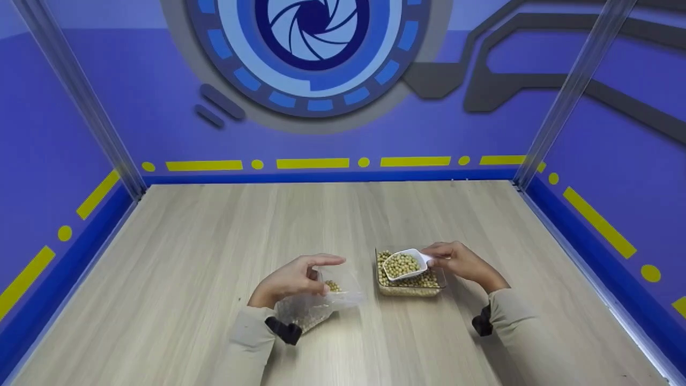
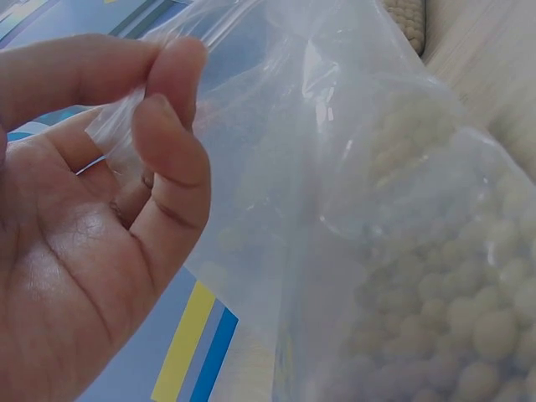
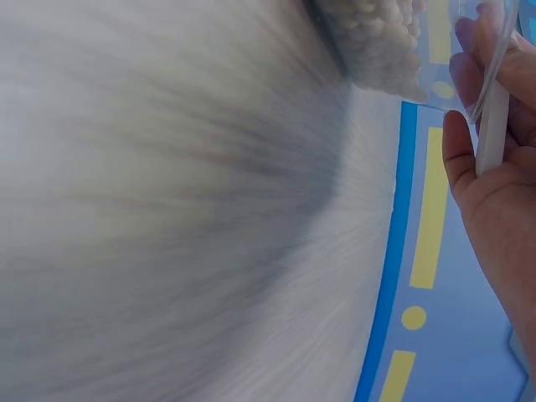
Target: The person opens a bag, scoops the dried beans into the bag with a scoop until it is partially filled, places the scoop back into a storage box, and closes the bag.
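Observation:
In the head view my right hand (image 1: 460, 261) grips the handle of a white scoop (image 1: 422, 259) heaped with round yellowish beans. The scoop is over a clear square container (image 1: 410, 292) that holds more of the same beans. The right wrist view shows the white handle (image 3: 494, 130) between thumb and fingers. To the left, my left hand (image 1: 295, 277) pinches the edge of a clear plastic bag (image 1: 348, 281), thumb against finger, as the left wrist view shows. Beans (image 2: 477, 322) fill the lower part of the bag, which rests on the table.
A light wood-grain table (image 1: 214, 225) lies under everything. Blue panels with yellow marks (image 1: 311, 163) stand along its back and both sides, with clear posts (image 1: 568, 91) at the corners. The container stands just right of the bag.

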Motion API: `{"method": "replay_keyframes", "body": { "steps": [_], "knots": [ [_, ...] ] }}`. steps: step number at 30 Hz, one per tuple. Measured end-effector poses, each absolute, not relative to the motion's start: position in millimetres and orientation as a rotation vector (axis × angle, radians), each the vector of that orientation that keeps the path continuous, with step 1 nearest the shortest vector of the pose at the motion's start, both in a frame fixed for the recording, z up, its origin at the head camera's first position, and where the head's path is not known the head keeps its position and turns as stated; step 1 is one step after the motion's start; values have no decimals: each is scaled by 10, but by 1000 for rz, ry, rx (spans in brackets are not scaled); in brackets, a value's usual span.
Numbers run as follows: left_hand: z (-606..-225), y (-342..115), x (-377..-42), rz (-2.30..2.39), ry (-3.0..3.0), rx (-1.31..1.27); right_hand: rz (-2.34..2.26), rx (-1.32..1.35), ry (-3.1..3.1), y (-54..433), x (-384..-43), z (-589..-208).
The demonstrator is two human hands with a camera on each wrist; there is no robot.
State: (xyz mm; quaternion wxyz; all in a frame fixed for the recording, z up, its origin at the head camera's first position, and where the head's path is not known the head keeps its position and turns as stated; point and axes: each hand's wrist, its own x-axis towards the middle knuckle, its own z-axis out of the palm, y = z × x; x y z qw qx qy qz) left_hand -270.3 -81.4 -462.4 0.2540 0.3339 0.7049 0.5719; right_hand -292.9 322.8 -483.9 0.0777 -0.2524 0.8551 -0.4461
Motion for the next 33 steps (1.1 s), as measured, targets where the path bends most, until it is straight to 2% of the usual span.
{"method": "replay_keyframes", "body": {
  "steps": [18,33],
  "knots": [
    [-4624,-825,-2695,1557,1938,908,-1437,-715,2515,3242,-2930,-4839],
    [-4641,-833,-2699,1581,1879,893,-1405,-687,2591,3183,-2928,-4678]
  ]
}}
